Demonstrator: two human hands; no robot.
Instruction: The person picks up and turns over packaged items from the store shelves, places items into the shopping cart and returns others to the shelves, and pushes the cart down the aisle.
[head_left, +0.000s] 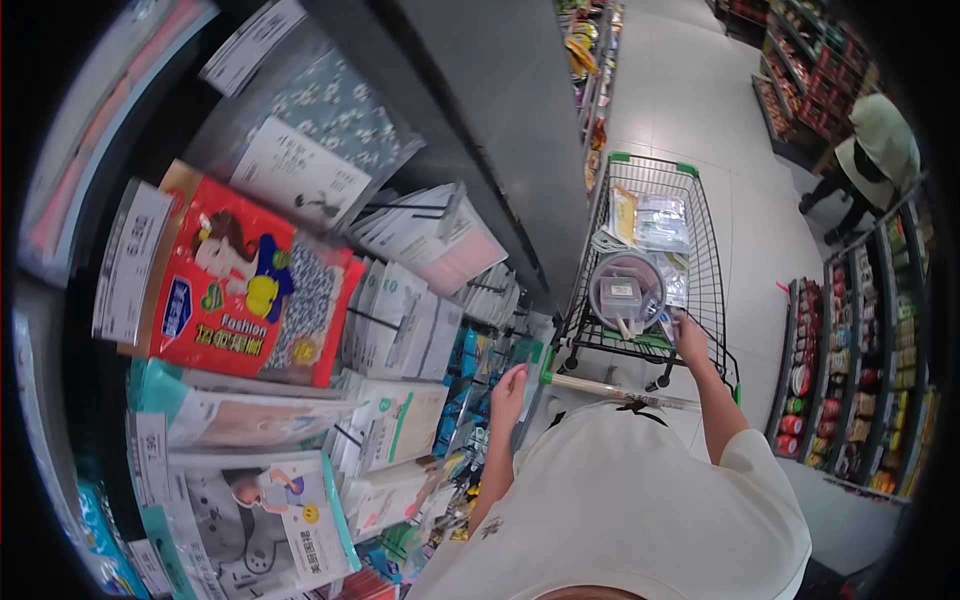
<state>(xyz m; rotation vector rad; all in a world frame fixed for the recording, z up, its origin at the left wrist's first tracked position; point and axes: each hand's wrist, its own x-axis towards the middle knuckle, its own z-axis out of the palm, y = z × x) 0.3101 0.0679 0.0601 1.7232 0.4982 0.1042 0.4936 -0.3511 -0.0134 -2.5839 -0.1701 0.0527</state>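
Note:
My left hand [509, 393] is beside the hanging packages, near the left end of the cart handle [610, 391]. Its fingers are curled together, and I cannot make out what, if anything, is in them. My right hand [691, 341] reaches over the near part of the shopping cart [708, 225]. Its fingers close at a small clear plastic package [667, 322], partly hidden by the hand. Just left of that package sits a round tub [599, 291] with a clear box [622, 290] in it. Flat plastic-wrapped packs [660, 222] lie farther forward in the cart.
On the left, hooks carry a red package [235, 290], a floral pack [335, 115] and a grey pack [245, 525]. A grey panel [480, 110] borders the cart's left. Shelves of jars [855, 360] line the right, where another person [878, 150] stands on the tiled floor [670, 100].

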